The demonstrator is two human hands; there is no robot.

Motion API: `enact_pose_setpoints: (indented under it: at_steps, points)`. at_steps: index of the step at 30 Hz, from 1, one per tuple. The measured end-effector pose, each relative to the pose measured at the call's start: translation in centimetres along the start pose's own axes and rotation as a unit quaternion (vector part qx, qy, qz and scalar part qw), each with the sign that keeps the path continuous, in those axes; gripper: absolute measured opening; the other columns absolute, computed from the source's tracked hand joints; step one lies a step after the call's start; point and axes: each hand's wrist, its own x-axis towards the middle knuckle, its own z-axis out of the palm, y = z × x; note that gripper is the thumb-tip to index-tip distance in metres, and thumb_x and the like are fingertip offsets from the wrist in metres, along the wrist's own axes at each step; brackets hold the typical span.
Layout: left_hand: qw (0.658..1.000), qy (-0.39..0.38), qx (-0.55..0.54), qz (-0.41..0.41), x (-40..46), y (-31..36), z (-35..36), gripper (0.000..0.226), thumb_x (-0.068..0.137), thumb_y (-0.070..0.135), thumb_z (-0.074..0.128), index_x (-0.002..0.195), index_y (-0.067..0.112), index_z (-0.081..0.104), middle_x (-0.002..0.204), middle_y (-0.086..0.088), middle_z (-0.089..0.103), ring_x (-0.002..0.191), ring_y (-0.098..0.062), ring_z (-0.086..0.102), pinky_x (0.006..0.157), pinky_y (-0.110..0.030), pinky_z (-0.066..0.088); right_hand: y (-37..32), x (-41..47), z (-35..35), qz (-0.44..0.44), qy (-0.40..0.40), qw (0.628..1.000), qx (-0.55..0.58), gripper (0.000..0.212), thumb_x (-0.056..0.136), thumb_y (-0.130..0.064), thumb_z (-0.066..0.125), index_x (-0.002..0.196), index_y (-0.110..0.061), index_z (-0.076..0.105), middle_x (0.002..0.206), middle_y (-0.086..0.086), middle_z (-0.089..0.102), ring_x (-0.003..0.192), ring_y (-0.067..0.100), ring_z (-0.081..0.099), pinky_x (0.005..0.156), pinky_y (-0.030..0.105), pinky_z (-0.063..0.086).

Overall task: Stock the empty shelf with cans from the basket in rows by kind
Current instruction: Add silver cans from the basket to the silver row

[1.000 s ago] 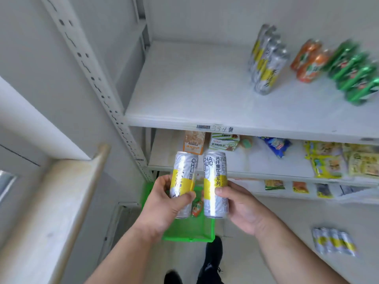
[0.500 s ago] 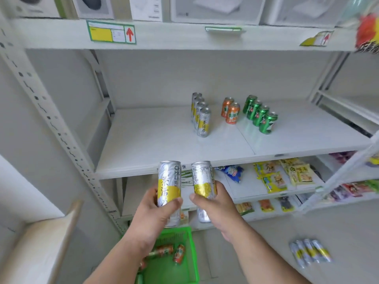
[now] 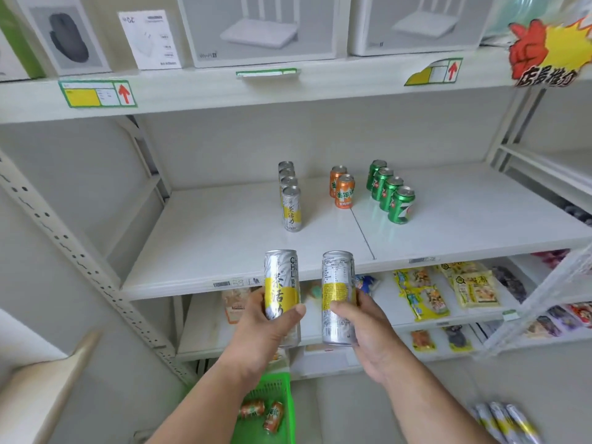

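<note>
White shelf under boxed goods

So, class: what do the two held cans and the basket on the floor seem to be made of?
Left can and right can: likely aluminium, glossy; the silver bodies and rims catch light. Basket: probably plastic, bright green moulded lattice.

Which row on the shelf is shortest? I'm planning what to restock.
The orange row, between the silver row and the green row: it has two cans, while each of the others has four.
</note>
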Motion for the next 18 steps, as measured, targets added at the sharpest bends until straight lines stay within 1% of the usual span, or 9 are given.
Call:
enact_pose_setpoints:
  at_steps: [3,5,6,8,10,12,14,16,18]
  points:
    - [1.0,0.012,0.006,0.009,1.3,0.5,3.4,0.057,0.074,0.05,0.085,0.12,0.031,0.057,0.107,0.002,0.075,0.102,-0.017,0.072,0.096,-0.045,0.054,-1.9,0.7,-3.4,-0.018,-0.012,0.997,-0.068,0.044,0.076,-0.022,0.084,0.117,-0.016,0.069,0.107,0.008,0.079,0.104,0.026,0.076,0.088,0.043,0.06]
    - [1.0,0.02,0.003,0.012,2.0,0.5,5.2,0.063,0.071,0.052,0.086,0.122,0.028,0.058,0.109,-0.002,0.075,0.103,-0.021,0.072,0.097,-0.049,0.055,-2.9,1.3,-5.3,-0.032,0.009,0.991,-0.133,0.041,0.076,-0.023,0.089,0.112,-0.018,0.07,0.102,0.004,0.08,0.1,0.023,0.076,0.093,0.044,0.06]
    - [1.0,0.023,0.003,0.015,2.3,0.5,6.1,0.063,0.07,0.052,0.086,0.122,0.027,0.059,0.11,-0.004,0.075,0.103,-0.023,0.072,0.097,-0.05,0.055,-3.2,1.7,-6.2,-0.034,0.02,0.987,-0.158,0.043,0.075,-0.025,0.091,0.111,-0.019,0.069,0.1,0.001,0.08,0.097,0.019,0.077,0.093,0.042,0.06]
    - [1.0,0.027,0.002,0.016,2.8,0.4,7.5,0.063,0.07,0.051,0.086,0.122,0.028,0.059,0.111,-0.005,0.075,0.104,-0.024,0.072,0.096,-0.052,0.055,-3.8,2.1,-7.5,-0.04,0.036,0.98,-0.191,0.05,0.072,-0.028,0.093,0.112,-0.025,0.064,0.101,-0.004,0.078,0.093,0.012,0.075,0.087,0.035,0.061]
    - [1.0,0.024,0.003,0.013,3.0,0.6,8.8,0.063,0.072,0.051,0.086,0.124,0.029,0.058,0.113,-0.004,0.074,0.106,-0.024,0.072,0.097,-0.052,0.054,-4.3,2.4,-8.5,-0.053,0.037,0.977,-0.205,0.055,0.072,-0.03,0.092,0.114,-0.028,0.057,0.104,-0.005,0.075,0.093,0.01,0.073,0.081,0.029,0.059]
    - [1.0,0.015,0.006,0.011,3.2,0.7,9.8,0.061,0.075,0.047,0.086,0.125,0.029,0.057,0.114,-0.004,0.074,0.106,-0.023,0.072,0.097,-0.052,0.054,-4.5,2.8,-9.1,-0.063,0.039,0.975,-0.209,0.053,0.075,-0.033,0.09,0.114,-0.03,0.054,0.106,-0.005,0.073,0.094,0.01,0.072,0.081,0.03,0.059]
    - [1.0,0.012,0.009,0.008,3.5,0.8,10.6,0.059,0.076,0.045,0.085,0.126,0.029,0.056,0.112,-0.003,0.074,0.104,-0.021,0.072,0.094,-0.048,0.056,-4.7,3.3,-9.5,-0.067,0.047,0.974,-0.21,0.051,0.078,-0.034,0.088,0.113,-0.03,0.051,0.105,-0.005,0.071,0.093,0.011,0.071,0.079,0.029,0.058]
    - [1.0,0.016,0.012,0.01,3.7,1.1,11.3,0.05,0.08,0.04,0.083,0.122,0.029,0.058,0.109,-0.001,0.075,0.101,-0.018,0.072,0.09,-0.042,0.056,-4.8,3.6,-9.8,-0.065,0.045,0.977,-0.198,0.05,0.082,-0.035,0.085,0.116,-0.03,0.049,0.105,-0.006,0.07,0.093,0.009,0.07,0.075,0.024,0.054]
    - [1.0,0.02,0.009,0.005,4.0,1.4,11.8,0.045,0.083,0.035,0.081,0.121,0.028,0.059,0.106,-0.001,0.075,0.1,-0.018,0.072,0.089,-0.041,0.056,-4.9,4.0,-9.9,-0.062,0.042,0.981,-0.18,0.048,0.084,-0.035,0.084,0.118,-0.03,0.05,0.105,-0.005,0.07,0.093,0.009,0.07,0.073,0.023,0.052]
